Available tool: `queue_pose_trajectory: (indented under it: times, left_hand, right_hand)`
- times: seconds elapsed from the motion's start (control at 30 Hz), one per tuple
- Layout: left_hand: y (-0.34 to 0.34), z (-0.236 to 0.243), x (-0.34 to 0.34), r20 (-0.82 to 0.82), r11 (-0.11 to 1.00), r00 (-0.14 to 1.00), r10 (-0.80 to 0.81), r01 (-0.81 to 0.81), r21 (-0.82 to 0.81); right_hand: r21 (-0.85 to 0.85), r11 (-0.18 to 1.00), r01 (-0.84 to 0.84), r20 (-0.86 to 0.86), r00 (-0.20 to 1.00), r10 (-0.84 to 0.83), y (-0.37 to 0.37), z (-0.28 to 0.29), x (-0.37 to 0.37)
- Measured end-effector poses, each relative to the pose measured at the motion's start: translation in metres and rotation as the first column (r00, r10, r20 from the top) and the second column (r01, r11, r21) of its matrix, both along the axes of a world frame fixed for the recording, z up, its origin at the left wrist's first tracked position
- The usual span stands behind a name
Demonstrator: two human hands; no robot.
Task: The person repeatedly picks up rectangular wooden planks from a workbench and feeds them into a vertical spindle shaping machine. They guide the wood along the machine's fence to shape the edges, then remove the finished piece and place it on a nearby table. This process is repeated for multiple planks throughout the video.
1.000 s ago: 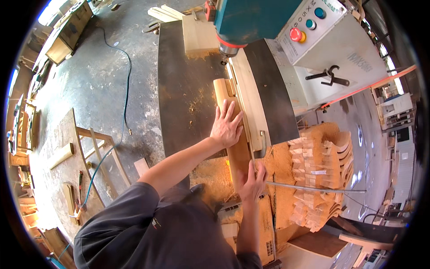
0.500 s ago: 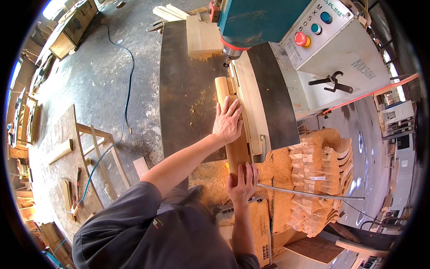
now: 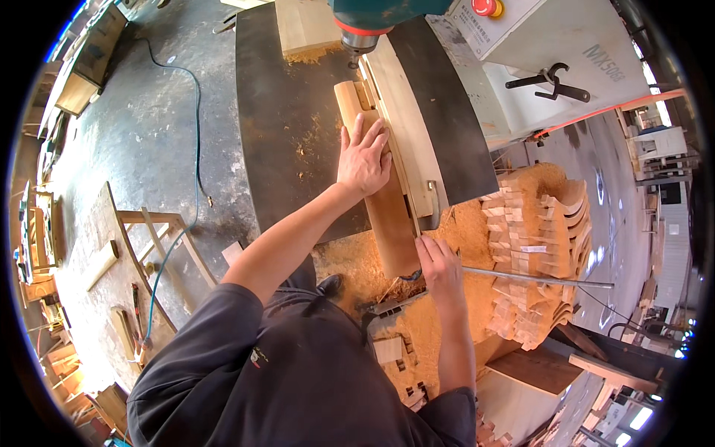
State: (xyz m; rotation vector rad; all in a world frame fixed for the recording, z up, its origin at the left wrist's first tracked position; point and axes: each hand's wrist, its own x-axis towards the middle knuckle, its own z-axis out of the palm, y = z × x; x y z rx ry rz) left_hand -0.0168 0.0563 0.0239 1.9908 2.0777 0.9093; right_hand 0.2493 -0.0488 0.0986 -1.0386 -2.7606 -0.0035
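A long, rounded wooden piece [image 3: 389, 223] lies on the dark machine table against a pale wooden fence [image 3: 410, 127]. Notches show along the side that faces the fence. My left hand [image 3: 365, 160] rests on top of the piece, fingers spread over it, pressing rather than wrapped round. A thin wooden strip [image 3: 407, 205] runs between piece and fence. My right hand [image 3: 441, 268] pinches what looks like the near end of this strip, its fingertips partly hiding it. Beyond the piece's far end hangs the drill chuck [image 3: 358, 41] with a small cutter, apart from the wood.
The machine table [image 3: 261, 112] carries scattered sawdust and a pale block [image 3: 307, 26]. At right stand a control box with a red button [image 3: 488, 7] and a forked lever [image 3: 549, 82]. Stacked curved wooden parts [image 3: 536, 257] and a metal rod [image 3: 536, 278] are beside my right arm.
My right hand has left the near end of the wooden piece and moved right to the strip by the fence. My left hand stays on the piece. The view has shifted.
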Motion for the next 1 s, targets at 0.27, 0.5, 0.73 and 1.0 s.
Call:
queue_pose_trajectory:
  times: [0.27,0.5,0.73,1.0]
  left_hand:
    - [0.002,0.0,-0.002,0.002,1.0,1.0,0.005,-0.005,0.0]
    - [0.0,0.0,-0.001,0.027,1.0,1.0,0.014,-0.014,-0.006]
    - [-0.003,0.0,-0.003,0.041,1.0,0.999,0.012,-0.012,-0.002]
    - [0.0,0.002,0.0,0.039,1.0,0.999,0.007,-0.007,0.013]
  right_hand:
    - [0.234,0.967,-0.103,0.036,0.995,0.097,0.029,0.0,-0.024]
    - [0.212,0.977,-0.017,0.003,1.0,0.017,0.071,-0.003,-0.057]
    - [0.013,0.983,0.182,0.064,0.981,-0.182,0.08,-0.007,-0.083]
    - [-0.092,0.898,0.43,0.241,0.885,-0.399,0.11,-0.008,-0.115]
